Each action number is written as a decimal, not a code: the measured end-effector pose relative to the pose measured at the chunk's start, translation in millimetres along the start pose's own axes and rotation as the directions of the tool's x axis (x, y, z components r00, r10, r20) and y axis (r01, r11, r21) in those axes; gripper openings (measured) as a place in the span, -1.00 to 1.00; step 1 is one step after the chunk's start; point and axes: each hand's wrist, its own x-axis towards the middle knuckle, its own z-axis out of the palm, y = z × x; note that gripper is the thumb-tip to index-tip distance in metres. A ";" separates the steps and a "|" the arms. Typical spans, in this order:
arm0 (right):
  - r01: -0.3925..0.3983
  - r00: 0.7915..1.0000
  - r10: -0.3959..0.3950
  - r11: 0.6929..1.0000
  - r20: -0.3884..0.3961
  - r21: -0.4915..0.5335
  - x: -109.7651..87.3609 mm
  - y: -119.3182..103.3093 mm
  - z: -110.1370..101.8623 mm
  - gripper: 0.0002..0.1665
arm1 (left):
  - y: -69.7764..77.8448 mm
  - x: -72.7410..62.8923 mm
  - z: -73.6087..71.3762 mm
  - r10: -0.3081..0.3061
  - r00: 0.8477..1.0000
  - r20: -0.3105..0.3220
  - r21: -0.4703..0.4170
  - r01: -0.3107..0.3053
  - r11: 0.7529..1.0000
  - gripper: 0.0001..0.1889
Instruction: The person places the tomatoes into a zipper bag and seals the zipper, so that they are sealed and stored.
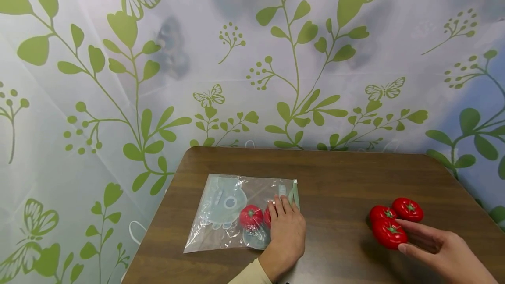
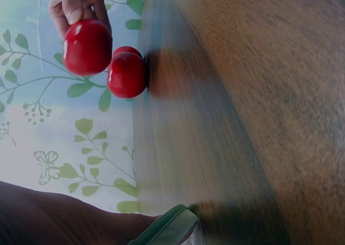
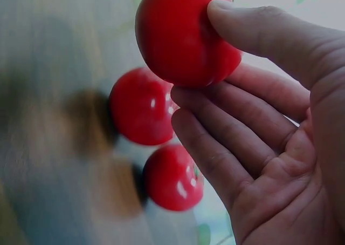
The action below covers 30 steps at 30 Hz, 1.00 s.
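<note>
My right hand (image 1: 443, 249) pinches a glossy red tomato (image 1: 389, 233) with a green stem between thumb and fingertips, lifted off the table as the left wrist view shows. Just behind it sit two more tomatoes, one on the left (image 1: 379, 212) and another on the right (image 1: 408, 209). Across the table, my left hand (image 1: 286, 233) lies over the right part of a clear printed zip bag (image 1: 199, 238), fingers mostly straight. Inside the bag is a tomato (image 1: 250, 217); a second one (image 1: 267, 218) is partly hidden under the left fingers. The bag's green zip edge (image 2: 167, 226) shows beside the left hand.
The brown wooden table (image 1: 331, 187) has rounded corners and carries the bag on the left and the loose tomatoes on the right. Behind it hangs a pale cloth (image 1: 244, 113) with green leaves and butterflies.
</note>
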 end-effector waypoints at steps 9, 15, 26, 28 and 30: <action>0.170 0.985 -0.170 0.982 -0.013 0.078 13.3 -25.8 6.5 -0.24 | 0.4 0.0 0.7 0.000 1.000 -0.008 0.005 0.000 1.000 -0.15; 0.224 0.971 -0.234 0.956 0.035 0.192 26.3 -44.6 15.9 -0.26 | 0.6 1.2 2.2 -0.003 1.000 -0.008 0.013 0.003 1.000 -0.20; 0.285 0.940 -0.330 0.896 0.081 0.341 49.7 -77.3 41.2 -0.30 | 0.4 1.1 1.0 -0.002 1.000 -0.020 0.020 0.002 1.000 -0.21; 0.292 0.936 -0.342 0.889 0.087 0.353 54.4 -80.9 45.7 -0.30 | 0.4 1.1 1.3 -0.002 1.000 -0.022 0.018 0.002 1.000 -0.19; 0.290 0.933 -0.346 0.885 0.097 0.364 58.8 -84.2 50.0 -0.29 | 0.4 1.6 1.6 -0.005 1.000 -0.020 0.015 0.005 1.000 -0.21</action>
